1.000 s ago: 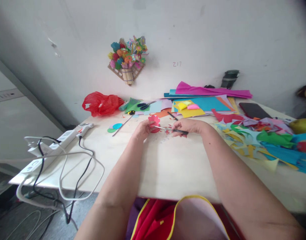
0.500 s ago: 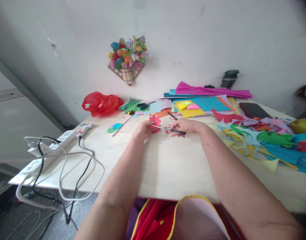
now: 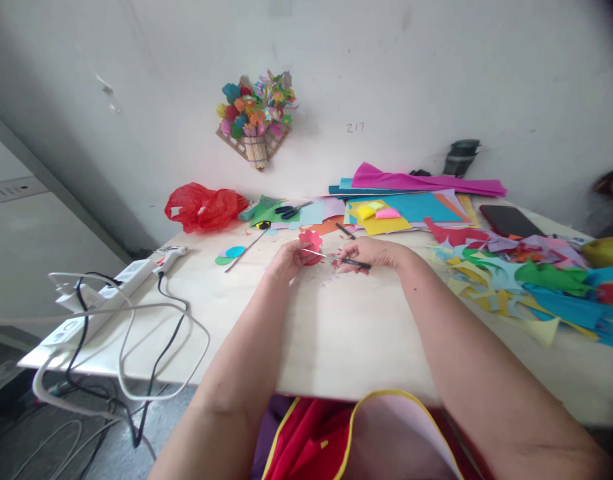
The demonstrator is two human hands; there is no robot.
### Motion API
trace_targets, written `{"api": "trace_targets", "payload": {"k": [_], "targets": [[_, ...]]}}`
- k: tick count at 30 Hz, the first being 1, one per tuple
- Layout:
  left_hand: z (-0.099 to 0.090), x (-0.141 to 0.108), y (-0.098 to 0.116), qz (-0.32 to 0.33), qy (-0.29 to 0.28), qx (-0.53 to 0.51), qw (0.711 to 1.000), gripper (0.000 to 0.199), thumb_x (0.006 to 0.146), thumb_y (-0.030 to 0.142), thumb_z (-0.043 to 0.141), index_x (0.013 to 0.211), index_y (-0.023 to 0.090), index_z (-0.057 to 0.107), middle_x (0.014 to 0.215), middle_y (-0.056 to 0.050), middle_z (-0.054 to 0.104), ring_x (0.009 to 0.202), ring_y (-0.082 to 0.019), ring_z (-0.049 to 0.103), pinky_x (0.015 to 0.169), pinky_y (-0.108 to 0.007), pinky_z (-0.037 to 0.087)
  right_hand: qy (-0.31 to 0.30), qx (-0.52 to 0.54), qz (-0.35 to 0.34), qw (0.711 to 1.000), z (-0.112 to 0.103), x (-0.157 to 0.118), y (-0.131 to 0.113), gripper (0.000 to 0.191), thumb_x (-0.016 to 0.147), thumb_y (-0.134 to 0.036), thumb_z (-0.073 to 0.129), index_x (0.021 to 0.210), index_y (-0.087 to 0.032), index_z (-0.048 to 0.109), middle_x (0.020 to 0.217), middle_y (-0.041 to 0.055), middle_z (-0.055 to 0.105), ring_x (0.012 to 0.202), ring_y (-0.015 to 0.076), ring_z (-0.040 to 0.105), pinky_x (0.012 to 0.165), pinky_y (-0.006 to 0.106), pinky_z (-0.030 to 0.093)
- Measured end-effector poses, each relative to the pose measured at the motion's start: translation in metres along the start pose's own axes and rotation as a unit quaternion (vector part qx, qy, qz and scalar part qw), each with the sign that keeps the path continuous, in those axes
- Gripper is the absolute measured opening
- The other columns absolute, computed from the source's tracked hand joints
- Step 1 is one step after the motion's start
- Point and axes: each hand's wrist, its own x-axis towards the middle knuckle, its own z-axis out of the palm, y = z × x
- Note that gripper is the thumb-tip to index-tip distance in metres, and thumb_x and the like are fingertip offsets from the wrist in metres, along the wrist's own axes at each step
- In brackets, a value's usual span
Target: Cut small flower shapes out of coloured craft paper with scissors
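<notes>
Near the middle of the table, my left hand (image 3: 287, 261) pinches a red paper flower (image 3: 311, 243) with a scalloped edge. My right hand (image 3: 357, 255) is closed on the black handles of a pair of scissors (image 3: 355, 263). The scissors' thin metal blades point left and lie across the red paper, close to my left fingertips. Small red scraps (image 3: 335, 261) lie on the table around and beneath the blades. Whether the blades are parted is too small to tell.
Left: power strip (image 3: 103, 303) with looping cables, blue paper circle (image 3: 235, 252). Back: red plastic bag (image 3: 203, 207), second scissors (image 3: 289, 211), coloured sheets (image 3: 426, 208). Right: phone (image 3: 509, 221), heap of paper scraps (image 3: 516, 273). Paper bouquet (image 3: 256, 117) hangs on the wall.
My right hand and the scissors have shifted very slightly to the left. My left hand and the red flower are almost unmoved.
</notes>
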Motion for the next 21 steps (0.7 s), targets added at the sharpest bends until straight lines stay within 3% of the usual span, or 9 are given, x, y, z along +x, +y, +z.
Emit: {"api": "trace_targets", "payload": {"k": [8, 21], "targets": [[0.0005, -0.0007, 0.0006, -0.006, 0.018, -0.003, 1.000, 0.016, 0.066, 0.005, 0.064, 0.079, 0.015, 0.064, 0.065, -0.003, 0.071, 0.065, -0.019, 0.073, 0.083, -0.035, 0.060, 0.001, -0.005, -0.006, 1.000, 0.0003, 0.0041, 0.0040, 0.047, 0.059, -0.050, 0.089, 0.089, -0.015, 0.075, 0.070, 0.0020, 0.068, 0.051, 0.0068, 0.051, 0.047, 0.020, 0.045], [0.0052, -0.0051, 0.0021, 0.000, 0.034, -0.019, 0.999, 0.013, 0.065, 0.003, 0.063, 0.071, 0.015, 0.062, 0.060, -0.003, 0.069, 0.061, -0.018, 0.070, 0.088, -0.038, 0.059, 0.007, 0.009, -0.002, 1.000, 0.0019, 0.0059, 0.0033, 0.049, 0.056, -0.050, 0.090, 0.087, -0.015, 0.074, 0.059, -0.0025, 0.059, 0.051, 0.0074, 0.048, 0.047, 0.020, 0.041]]}}
